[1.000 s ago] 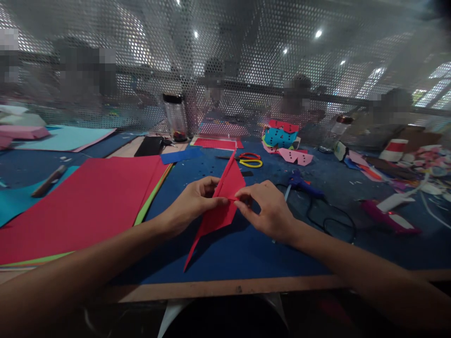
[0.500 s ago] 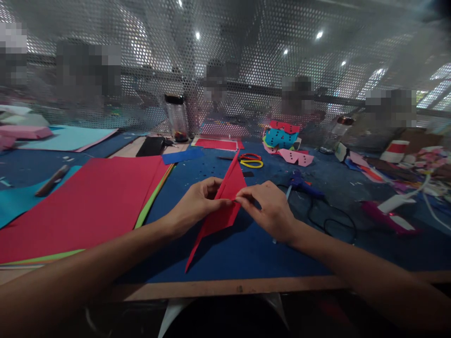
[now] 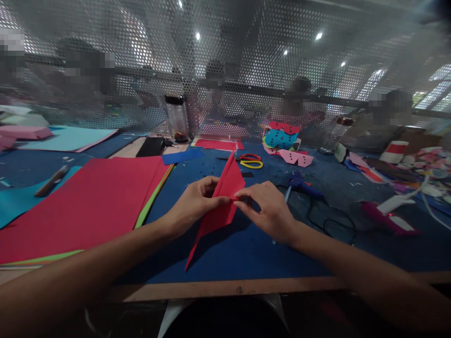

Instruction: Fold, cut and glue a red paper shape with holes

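A folded piece of red paper (image 3: 221, 213) is held up on edge above the blue table, between my two hands. My left hand (image 3: 197, 199) grips it from the left, thumb on the near face and fingers behind, partly hidden. From the right, my right hand (image 3: 266, 206) pinches the paper's middle between thumb and index finger, close to my left thumb tip. Scissors (image 3: 252, 162) with red and yellow handles lie just beyond the paper. A blue glue gun (image 3: 303, 184) rests behind my right hand, its dark cord looping to the right.
Large red sheets (image 3: 81, 202) lie stacked at the left, with a brown-handled tool (image 3: 52, 180) beside them. A glass bottle (image 3: 176, 117) and a black phone-like item (image 3: 151, 146) stand farther back. Dotted paper cutouts (image 3: 282, 136) sit near the mesh screen. Paper scraps (image 3: 433, 162) crowd the right.
The paper's upper tip has leaned slightly to the left. Both hands keep their hold, with only a very small shift of the right fingertips to the left.
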`<state>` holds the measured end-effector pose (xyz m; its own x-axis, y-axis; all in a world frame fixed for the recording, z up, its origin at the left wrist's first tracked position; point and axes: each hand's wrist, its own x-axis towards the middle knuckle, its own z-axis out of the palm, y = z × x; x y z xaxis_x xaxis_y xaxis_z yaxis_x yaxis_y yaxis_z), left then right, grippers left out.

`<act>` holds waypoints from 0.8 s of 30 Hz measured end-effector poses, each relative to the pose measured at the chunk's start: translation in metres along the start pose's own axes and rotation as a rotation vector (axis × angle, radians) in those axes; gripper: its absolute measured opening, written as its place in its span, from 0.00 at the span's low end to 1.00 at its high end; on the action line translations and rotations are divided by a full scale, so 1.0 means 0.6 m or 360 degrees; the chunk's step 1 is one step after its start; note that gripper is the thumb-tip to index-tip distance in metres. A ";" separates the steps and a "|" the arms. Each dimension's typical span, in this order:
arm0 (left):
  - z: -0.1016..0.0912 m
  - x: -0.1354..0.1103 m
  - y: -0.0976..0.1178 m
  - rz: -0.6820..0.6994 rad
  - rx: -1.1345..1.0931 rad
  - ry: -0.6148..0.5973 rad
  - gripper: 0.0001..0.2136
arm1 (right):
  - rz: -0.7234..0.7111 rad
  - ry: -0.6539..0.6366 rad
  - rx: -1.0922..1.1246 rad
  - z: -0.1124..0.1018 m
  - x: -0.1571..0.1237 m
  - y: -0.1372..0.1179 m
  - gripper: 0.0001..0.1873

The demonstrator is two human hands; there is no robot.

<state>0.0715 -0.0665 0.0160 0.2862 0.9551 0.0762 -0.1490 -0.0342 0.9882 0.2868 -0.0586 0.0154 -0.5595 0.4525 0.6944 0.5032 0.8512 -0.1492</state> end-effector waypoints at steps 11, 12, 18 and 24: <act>0.009 -0.006 0.009 -0.0045 0.0016 0.0013 0.18 | 0.0014 -0.0051 -0.0052 -0.004 0.001 -0.001 0.07; 0.009 -0.006 0.008 -0.0035 0.0011 0.0008 0.18 | 0.0021 -0.0052 -0.0045 -0.004 0.001 -0.001 0.07; 0.007 -0.005 0.004 0.0038 0.0050 0.0025 0.17 | 0.0107 0.0009 0.0091 -0.001 0.002 -0.002 0.06; 0.011 -0.009 0.007 0.0062 0.0114 0.0100 0.19 | 0.0317 0.0009 0.0245 0.001 0.002 -0.007 0.04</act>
<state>0.0756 -0.0735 0.0207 0.2212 0.9692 0.1082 -0.0901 -0.0902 0.9918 0.2834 -0.0615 0.0161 -0.4554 0.6145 0.6443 0.4966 0.7759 -0.3890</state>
